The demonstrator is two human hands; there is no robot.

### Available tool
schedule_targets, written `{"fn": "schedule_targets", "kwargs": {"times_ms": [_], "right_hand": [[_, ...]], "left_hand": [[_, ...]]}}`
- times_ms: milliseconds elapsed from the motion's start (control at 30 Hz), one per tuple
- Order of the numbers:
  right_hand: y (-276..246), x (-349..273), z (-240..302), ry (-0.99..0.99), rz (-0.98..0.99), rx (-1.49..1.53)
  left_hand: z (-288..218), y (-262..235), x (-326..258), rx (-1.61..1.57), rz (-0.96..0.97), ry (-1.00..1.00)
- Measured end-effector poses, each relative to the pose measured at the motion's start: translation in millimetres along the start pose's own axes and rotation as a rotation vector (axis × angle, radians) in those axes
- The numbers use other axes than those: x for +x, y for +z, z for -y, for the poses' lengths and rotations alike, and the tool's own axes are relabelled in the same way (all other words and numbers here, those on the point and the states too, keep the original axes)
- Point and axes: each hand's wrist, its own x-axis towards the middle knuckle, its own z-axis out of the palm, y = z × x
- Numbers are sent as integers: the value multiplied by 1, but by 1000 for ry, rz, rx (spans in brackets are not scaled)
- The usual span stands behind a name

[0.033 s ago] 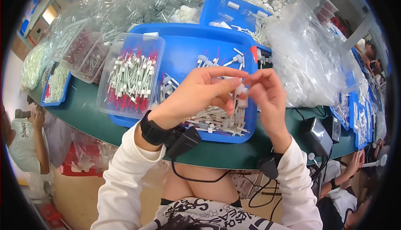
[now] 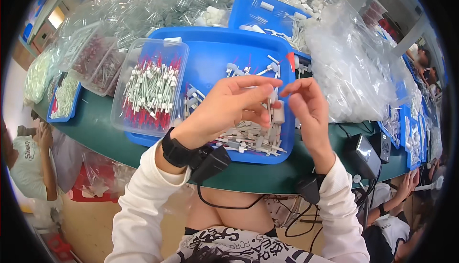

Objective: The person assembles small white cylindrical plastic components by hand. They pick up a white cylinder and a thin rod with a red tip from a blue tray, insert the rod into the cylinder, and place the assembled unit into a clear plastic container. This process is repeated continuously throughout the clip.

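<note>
My left hand [image 2: 234, 104] is over the right half of a large blue tray [image 2: 210, 34]. Its thumb and fingers are closed around a small white plastic piece [image 2: 273, 96], partly covered by the fingertips. Just right of it, my right hand [image 2: 310, 112] is raised with fingers bent, thumb and forefinger apart, and nothing visible between them. Beneath the hands lie many thin white plastic rods [image 2: 260, 143] with small white and grey end pieces. Beside them in the tray is a short white cylinder [image 2: 278, 114].
Left, a clear plastic box [image 2: 116, 105] of white rods with red bristle tips overlaps the tray. A bag of white parts [image 2: 344, 72] stands right; a black device with cables [image 2: 363, 155] is by the green table edge [image 2: 244, 181]. Clear tubes [image 2: 158, 7] pile behind. Other people sit at both sides.
My right thumb and forefinger have parted from the left fingertips and moved slightly right. The left hand has barely moved and still holds the white piece.
</note>
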Motion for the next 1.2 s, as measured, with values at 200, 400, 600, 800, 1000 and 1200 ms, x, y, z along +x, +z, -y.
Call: {"fn": "schedule_targets", "kwargs": {"times_ms": [200,400,600,800,1000,1200], "right_hand": [[-10,2,21,-339,233,-1128],[-18,4,19,-352,211,-868],[-17,8,19,-283,244,-715],[-22,5,28,-253,217,-661],[-15,5,22,-265,219,-528],[-27,1,26,-36,223,-360]], "left_hand": [[3,-12,2,-276,-85,144],[8,-15,6,-158,-145,262],[6,-15,-3,-192,-196,291],[7,-12,3,-361,-83,294],[8,-17,-1,-250,-78,223],[11,-13,5,-238,-63,252]]}}
